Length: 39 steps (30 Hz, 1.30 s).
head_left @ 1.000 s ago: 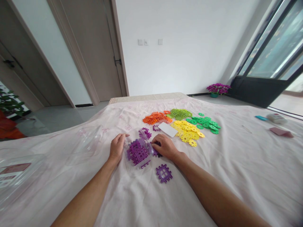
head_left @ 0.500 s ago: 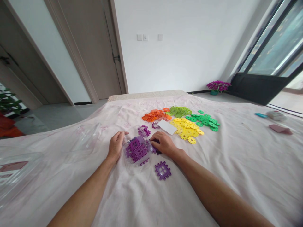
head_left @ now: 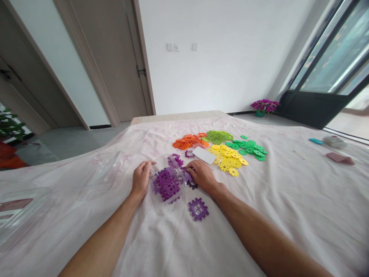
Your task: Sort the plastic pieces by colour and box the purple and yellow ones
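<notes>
Head view, nearest first: both forearms run up from the bottom edge onto the bed (head_left: 288, 200); a loose tile (head_left: 198, 209), purple and square, lies flat on the sheet at 5 o'clock from the tub (head_left: 165, 157), apart from both hands. The tub is clear plastic, sits mid-bed and holds a heap of purple tiles (head_left: 167, 184). The left hand (head_left: 142, 177) is cupped against its 9 o'clock wall, fingers curled onto the rim, gripping it. The right hand (head_left: 202, 175) lies at the tub's 3 o'clock, fingers pressed down on a few side tiles (head_left: 190, 183) that touch the wall; whether it pinches one or only covers them I cannot tell.

By my reading, tiles are being gathered into the tub; it would go best with the left hand bracing the wall so that the light tub does not skid on the soft sheet; the right should lift a tile clear of the rim rather than drag it, since the notched edges could catch on the cloth or the other tiles, and lay it flat so that the heap stays low.

Beyond, at 12 o'clock from the tub, lie more purple pieces (head_left: 176, 159); at 1 o'clock a white card (head_left: 204, 155), then yellow (head_left: 229, 158), orange (head_left: 188, 142) and green (head_left: 249, 148) heaps, sorted by colour and well apart from the hands; at 9 o'clock lies a clear lid (head_left: 103, 169).
</notes>
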Each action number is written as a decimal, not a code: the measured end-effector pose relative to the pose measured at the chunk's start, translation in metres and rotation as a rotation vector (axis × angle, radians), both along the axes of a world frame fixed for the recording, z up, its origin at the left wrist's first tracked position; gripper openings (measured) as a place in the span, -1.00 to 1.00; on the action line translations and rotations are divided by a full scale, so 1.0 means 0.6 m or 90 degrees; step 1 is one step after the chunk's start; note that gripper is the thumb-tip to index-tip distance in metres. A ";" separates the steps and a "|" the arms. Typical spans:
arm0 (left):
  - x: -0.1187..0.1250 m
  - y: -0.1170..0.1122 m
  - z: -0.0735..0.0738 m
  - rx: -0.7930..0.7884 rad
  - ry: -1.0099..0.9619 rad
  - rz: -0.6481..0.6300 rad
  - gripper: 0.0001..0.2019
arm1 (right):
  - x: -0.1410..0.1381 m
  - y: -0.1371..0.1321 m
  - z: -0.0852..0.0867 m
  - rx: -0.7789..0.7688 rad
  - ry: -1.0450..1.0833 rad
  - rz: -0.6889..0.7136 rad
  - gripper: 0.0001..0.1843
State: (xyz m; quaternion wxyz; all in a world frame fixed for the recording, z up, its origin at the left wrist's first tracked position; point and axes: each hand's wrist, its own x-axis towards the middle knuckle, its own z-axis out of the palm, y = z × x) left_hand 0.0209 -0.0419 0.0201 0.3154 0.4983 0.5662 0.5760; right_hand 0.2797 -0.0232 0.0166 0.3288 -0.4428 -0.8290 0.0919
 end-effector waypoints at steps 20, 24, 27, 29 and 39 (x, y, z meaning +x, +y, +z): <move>-0.016 0.015 -0.023 0.029 -0.016 0.057 -0.64 | 0.031 0.021 -0.001 -0.050 0.307 -0.176 -0.71; -0.014 0.013 -0.020 0.020 0.001 0.039 -0.63 | 0.013 0.013 0.009 -0.110 0.429 -0.161 -0.65; -0.007 0.006 -0.013 0.006 0.027 0.002 -0.62 | -0.016 -0.008 0.028 -0.152 0.490 -0.093 -0.66; -0.001 0.000 -0.008 -0.001 0.043 -0.023 -0.61 | -0.033 -0.027 0.045 -0.176 0.485 -0.041 -0.67; 0.016 -0.013 0.002 0.005 0.076 -0.061 -0.60 | -0.035 -0.044 0.070 -0.011 0.248 0.039 -0.79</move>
